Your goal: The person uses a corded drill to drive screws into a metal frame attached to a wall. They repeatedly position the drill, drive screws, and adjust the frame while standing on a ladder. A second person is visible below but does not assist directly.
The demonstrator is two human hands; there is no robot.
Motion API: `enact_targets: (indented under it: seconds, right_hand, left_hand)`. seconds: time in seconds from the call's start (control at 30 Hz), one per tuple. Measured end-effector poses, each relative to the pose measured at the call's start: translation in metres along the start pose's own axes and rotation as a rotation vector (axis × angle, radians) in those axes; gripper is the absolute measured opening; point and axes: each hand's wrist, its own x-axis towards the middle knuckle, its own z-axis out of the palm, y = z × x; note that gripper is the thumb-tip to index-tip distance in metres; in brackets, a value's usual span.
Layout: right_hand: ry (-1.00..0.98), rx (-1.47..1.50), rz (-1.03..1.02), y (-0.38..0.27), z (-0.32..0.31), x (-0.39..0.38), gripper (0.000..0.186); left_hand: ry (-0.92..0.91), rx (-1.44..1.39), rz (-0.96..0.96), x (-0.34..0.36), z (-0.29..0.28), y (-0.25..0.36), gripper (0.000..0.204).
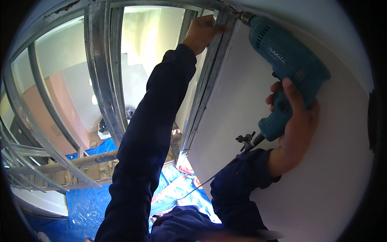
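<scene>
My right hand [301,115] is wrapped round the handle of a teal corded power drill [288,50], raised at the upper right. The drill's chuck [245,17] points up and left, at the top corner of the metal framing. Whatever sits at its tip is too dark to make out. A chuck key [246,139] hangs on the cord just below the handle. With its arm stretched up, my left hand [201,34] grips the upper end of an upright metal stud [211,66] beside the white wall. Some of its fingers are hidden behind the stud.
More metal studs [102,68] and a curved top track [60,20] stand to the left. A white wall panel [322,173] fills the right. Below, blue sheeting [88,205] covers the floor, and a horizontal pipe [88,160] crosses the framing. The drill's cord [201,184] trails down past my body.
</scene>
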Motion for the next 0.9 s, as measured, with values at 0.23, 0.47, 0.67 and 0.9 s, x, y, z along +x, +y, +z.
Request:
enact_targets:
  seconds: [0.23, 0.47, 0.67, 0.9]
  right_hand:
    - [-0.056, 0.019, -0.021, -0.004, -0.003, 0.007, 0.037]
    - [-0.065, 0.043, 0.006, -0.005, -0.001, 0.011, 0.036]
    - [-0.087, 0.030, 0.006, -0.003, -0.002, 0.014, 0.035]
    - [-0.046, 0.028, 0.008, -0.003, -0.001, 0.013, 0.036]
  left_hand:
    - [0.020, 0.092, -0.041, 0.001, -0.003, 0.000, 0.030]
    - [0.042, 0.057, -0.088, 0.004, -0.004, -0.002, 0.033]
    - [0.009, 0.009, -0.065, 0.005, -0.007, -0.005, 0.031]
    - [-0.027, 0.058, -0.049, 0.009, -0.010, -0.008, 0.029]
